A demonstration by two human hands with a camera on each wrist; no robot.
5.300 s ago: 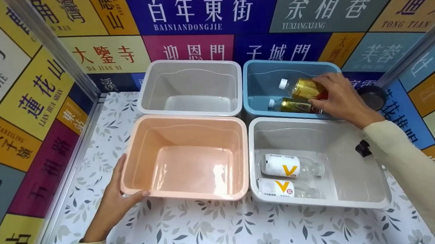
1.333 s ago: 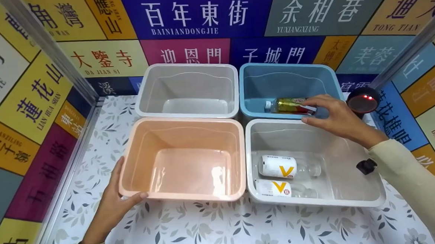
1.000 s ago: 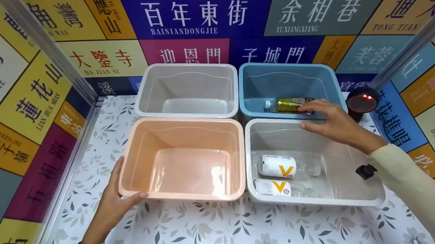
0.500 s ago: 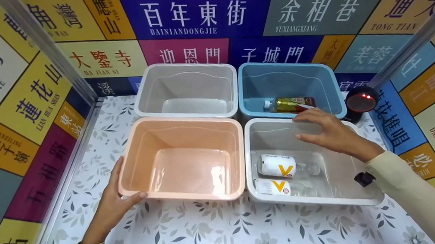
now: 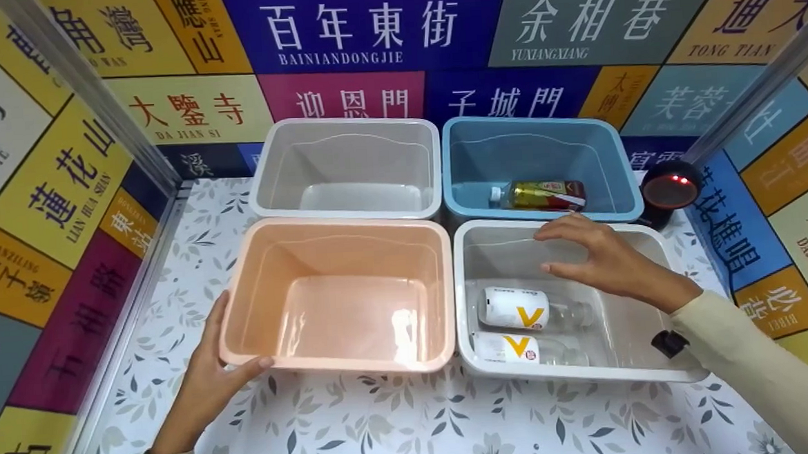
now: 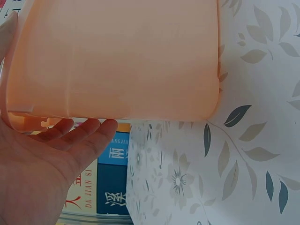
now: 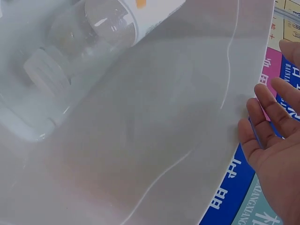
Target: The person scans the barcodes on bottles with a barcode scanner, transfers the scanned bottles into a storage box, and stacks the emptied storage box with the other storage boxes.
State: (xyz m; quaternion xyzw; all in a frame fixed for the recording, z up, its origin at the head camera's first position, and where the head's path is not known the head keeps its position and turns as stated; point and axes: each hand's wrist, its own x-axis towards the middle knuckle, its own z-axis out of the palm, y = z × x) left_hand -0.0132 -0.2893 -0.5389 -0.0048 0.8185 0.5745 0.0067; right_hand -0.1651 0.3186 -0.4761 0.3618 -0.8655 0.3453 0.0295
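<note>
My left hand (image 5: 204, 369) rests at the near left corner of the peach bin (image 5: 366, 364), thumb along the rim and fingers nearly straight against its outer side. In the left wrist view, the fingers (image 6: 86, 136) lie along the bin's wall. My right hand (image 5: 603, 258) hovers over the light grey bin (image 5: 584, 373), thumb and fingers parted with nothing between them. Below it lie two clear bottles with white labels, the upper bottle (image 5: 515, 309) and the lower bottle (image 5: 507, 348). A gold-labelled bottle (image 5: 544, 195) lies on its side in the blue bin (image 5: 537, 126).
Behind the peach bin stands another grey bin (image 5: 347, 125). A round black device (image 5: 672, 189) with red lights is right of the blue bin. Sign-covered walls (image 5: 365, 21) and metal posts enclose the floral-patterned surface (image 5: 387, 428).
Earlier my right hand held a gold-labelled bottle over the blue bin beside another; only one shows now. The hand let go and drew nearer, over the front grey bin. My left hand stayed put.
</note>
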